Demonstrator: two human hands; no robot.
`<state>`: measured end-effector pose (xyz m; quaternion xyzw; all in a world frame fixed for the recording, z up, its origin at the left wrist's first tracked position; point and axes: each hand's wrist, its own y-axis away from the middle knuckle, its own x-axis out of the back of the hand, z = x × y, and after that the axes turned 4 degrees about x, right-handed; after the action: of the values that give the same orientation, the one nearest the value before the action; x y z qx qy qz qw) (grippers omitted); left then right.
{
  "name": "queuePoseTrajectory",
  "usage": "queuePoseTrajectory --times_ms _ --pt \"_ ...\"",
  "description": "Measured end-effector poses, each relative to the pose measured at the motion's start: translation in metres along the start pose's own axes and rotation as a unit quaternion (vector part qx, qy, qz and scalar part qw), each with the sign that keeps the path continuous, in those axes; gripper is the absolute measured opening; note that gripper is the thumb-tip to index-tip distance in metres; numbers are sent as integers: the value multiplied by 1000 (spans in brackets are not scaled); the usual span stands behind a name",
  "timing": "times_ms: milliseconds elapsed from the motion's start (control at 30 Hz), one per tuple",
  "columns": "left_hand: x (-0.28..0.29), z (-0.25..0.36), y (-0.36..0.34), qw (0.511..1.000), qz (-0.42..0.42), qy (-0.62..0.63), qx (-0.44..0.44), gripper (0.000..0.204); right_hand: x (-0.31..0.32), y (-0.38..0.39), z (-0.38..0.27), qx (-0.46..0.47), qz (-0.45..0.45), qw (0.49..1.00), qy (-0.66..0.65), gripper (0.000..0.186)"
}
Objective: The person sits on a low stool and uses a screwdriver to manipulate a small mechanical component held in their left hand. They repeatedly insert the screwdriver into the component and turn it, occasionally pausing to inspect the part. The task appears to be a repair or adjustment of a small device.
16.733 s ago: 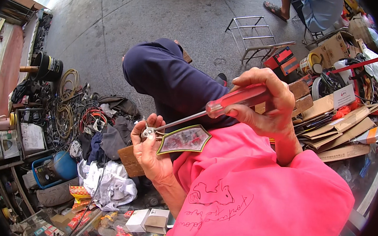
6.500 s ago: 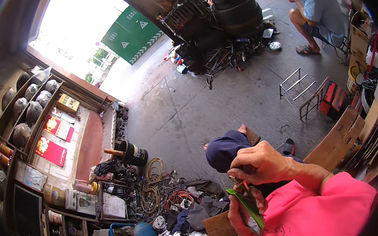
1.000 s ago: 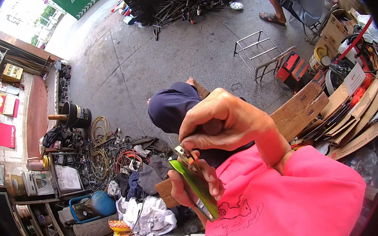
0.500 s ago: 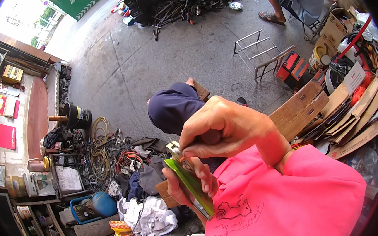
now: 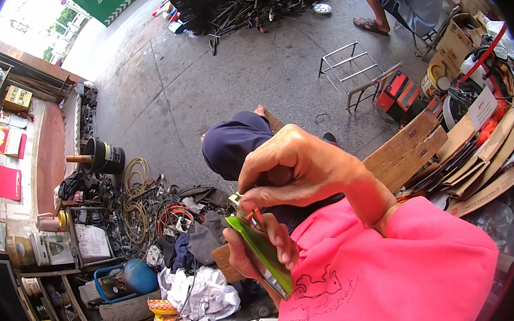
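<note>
In the head view, the landmark is the flat green piece, which lies in the left hand, tilted edge-on in front of the pink shirt. The left hand is clamped on it, thumb on its lower left side and fingers curled over its upper right. Just above the green piece, the right hand is closed around a rounded dark-red handle; this is probably a tool's grip, though the fist hides the rest. A small metal fitting shows at the right hand's fingertips, just above the top end of the green piece; whether they pinch it I cannot tell.

Above the green piece, beyond the hands, is a knee in dark blue trousers. To its left, a white cloth lies nearest, with a blue rounded tank further out. Up and left of it are coiled tan hoses and, beyond them, a black bucket. Up and right of it are a wooden plank, a metal frame and, well apart, a seated person.
</note>
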<state>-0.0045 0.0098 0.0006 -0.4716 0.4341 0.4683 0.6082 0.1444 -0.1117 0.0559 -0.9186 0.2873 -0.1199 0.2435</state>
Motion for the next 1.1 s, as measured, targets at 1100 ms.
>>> queuePoseTrajectory --times_ms 1100 --pt "10 -2 5 1000 -17 -20 11 70 -3 -1 -3 -56 -9 998 8 24"
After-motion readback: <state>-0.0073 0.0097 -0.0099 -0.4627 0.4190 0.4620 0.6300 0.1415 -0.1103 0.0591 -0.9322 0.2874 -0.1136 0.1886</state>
